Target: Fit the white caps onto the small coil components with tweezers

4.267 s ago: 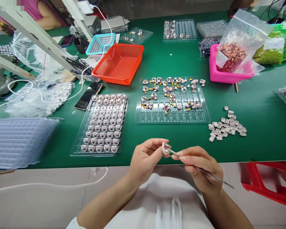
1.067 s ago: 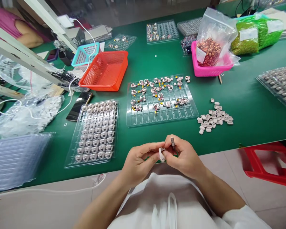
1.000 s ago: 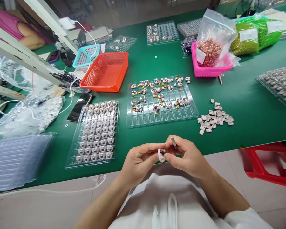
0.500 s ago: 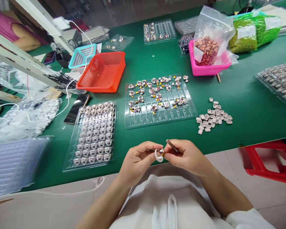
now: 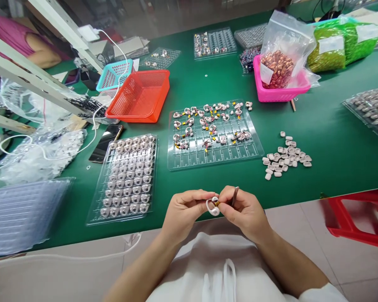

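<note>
At the table's front edge, my left hand is closed, pinching a white ear-clip earphone with a curved hook. The earphone has a small yellow piece at its opening, on the side facing my right hand. My right thumb and index finger press at that piece, while a thin brown stick is tucked in the same hand. Beyond both hands, a clear tray carries several similar earphone parts with yellow bits. To its right lies a loose pile of small white shells.
A clear tray of silvery parts sits left, beside a phone and stacked empty trays. Red and pink baskets stand farther back. A red stool is at right; another person's arm shows far left.
The brown stick has swung from slanting left to nearly upright in my right hand. Both hands stay together at the earphone. The whole view has shifted slightly.
</note>
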Motion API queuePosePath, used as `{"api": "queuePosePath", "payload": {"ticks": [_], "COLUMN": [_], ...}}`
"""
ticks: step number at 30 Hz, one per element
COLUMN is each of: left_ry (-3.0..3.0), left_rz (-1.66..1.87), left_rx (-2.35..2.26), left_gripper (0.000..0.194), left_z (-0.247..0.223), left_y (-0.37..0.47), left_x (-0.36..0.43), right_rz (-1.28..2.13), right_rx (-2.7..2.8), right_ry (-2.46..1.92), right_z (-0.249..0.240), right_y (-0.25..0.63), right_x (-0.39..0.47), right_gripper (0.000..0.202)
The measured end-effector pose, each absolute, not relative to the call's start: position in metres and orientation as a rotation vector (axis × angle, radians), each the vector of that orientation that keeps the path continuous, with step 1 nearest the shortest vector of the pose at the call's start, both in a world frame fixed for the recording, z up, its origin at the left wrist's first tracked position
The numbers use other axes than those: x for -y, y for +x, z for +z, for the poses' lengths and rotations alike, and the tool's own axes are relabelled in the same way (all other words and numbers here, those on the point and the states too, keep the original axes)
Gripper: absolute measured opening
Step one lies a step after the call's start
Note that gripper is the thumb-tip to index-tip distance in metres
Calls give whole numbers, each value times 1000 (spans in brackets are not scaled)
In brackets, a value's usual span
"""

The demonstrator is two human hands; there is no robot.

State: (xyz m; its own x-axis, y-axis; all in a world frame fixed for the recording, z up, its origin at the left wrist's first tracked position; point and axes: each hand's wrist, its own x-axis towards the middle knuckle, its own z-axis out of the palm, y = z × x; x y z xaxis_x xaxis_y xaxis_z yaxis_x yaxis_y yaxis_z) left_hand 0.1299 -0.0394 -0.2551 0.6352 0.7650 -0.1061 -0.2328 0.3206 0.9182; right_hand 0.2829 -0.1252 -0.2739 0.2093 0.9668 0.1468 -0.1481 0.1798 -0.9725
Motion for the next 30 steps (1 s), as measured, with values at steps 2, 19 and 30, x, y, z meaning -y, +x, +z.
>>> {"api": "queuePosePath", "payload": {"ticks": [2,19,30], "left_ry": [1063,1189,1182], "left_rz": [715,752,619], "left_rx": [-592,-625,-657], "left_gripper": [13,17,10], "left_z": [-254,-249,-237], "left_y": [130,127,123], "left_x": [39,47,48], "right_rz": [990,935,1032], "right_rx": [1026,895,1045], "right_ry": [-1075,-893,-1078], "right_z": [-275,-288,-280], "right_y": [282,260,278], "right_x": [125,125,131], "right_gripper": [13,11,10]}}
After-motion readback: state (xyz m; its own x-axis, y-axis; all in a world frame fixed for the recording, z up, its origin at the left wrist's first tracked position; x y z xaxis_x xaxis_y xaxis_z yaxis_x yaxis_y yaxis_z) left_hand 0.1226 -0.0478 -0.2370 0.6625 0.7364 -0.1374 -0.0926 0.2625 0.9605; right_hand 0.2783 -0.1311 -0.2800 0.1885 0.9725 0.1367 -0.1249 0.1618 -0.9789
